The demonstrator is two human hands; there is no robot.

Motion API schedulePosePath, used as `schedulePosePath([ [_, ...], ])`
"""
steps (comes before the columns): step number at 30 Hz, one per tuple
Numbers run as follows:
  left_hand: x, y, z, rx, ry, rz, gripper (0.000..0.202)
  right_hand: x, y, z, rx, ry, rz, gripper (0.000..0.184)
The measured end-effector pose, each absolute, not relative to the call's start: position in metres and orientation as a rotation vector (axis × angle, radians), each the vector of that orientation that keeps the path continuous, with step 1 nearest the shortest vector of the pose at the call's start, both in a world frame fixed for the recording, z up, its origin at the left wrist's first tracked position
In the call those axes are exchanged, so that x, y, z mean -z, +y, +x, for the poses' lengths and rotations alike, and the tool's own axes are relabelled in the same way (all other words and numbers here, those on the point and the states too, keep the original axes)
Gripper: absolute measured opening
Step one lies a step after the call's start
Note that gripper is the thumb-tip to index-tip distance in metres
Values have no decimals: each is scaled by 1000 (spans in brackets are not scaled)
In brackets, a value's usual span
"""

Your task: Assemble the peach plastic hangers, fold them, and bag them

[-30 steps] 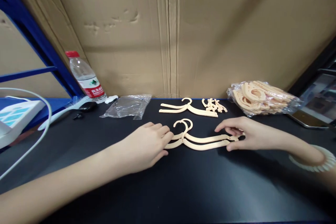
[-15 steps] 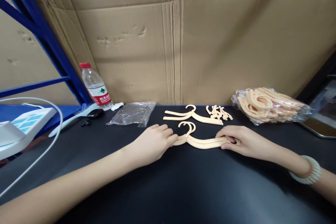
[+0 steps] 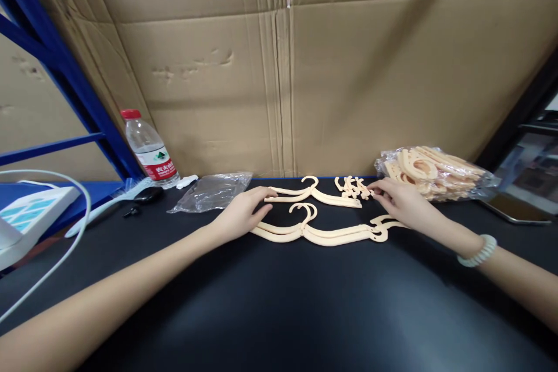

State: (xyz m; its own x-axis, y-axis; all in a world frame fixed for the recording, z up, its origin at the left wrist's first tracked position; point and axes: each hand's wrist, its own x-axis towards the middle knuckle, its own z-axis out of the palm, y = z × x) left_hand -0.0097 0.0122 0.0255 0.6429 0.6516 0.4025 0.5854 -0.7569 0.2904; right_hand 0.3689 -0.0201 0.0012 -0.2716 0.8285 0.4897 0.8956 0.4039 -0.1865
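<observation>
Left hand [image 3: 242, 212]: open and flat, fingertips touching the left end of the far hanger [image 3: 322, 196].
Right hand [image 3: 399, 200]: fingertips at the small clips [image 3: 351, 187] just right of that hanger; cannot tell whether it grips one.
Near hangers [image 3: 322, 235]: stacked on the bench [image 3: 279, 302], between both hands.

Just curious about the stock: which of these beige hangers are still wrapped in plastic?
The bundle at the far right, inside a clear bag just beyond the right hand; the hangers mid-table lie loose and bare.

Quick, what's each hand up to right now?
Left hand: open, fingertips on the far hanger at its end, holding nothing.
Right hand: open, fingertips touching the small clips, holding nothing.
</observation>
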Motion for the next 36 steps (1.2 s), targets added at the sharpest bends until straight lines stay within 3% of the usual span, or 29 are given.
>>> schedulePosePath([
  [5,-19,26,-7,-761,1085,2635,33,12,-4,380,235,-2260,-1488,25],
  [21,-13,31,-5,-859,1186,2392,21,-4,-10,377,225,-1918,-1580,21],
  [25,-14,28,-5,-948,1176,2299,16,-7,-15,372,1,-1626,-1405,17],
  [29,-14,25,-4,-1025,1157,2157,14,-13,-23,360,-253,-1390,-1240,28],
  [36,-18,16,0,-1040,1115,1849,20,-22,-39,345,-383,-1221,-1166,28],
])
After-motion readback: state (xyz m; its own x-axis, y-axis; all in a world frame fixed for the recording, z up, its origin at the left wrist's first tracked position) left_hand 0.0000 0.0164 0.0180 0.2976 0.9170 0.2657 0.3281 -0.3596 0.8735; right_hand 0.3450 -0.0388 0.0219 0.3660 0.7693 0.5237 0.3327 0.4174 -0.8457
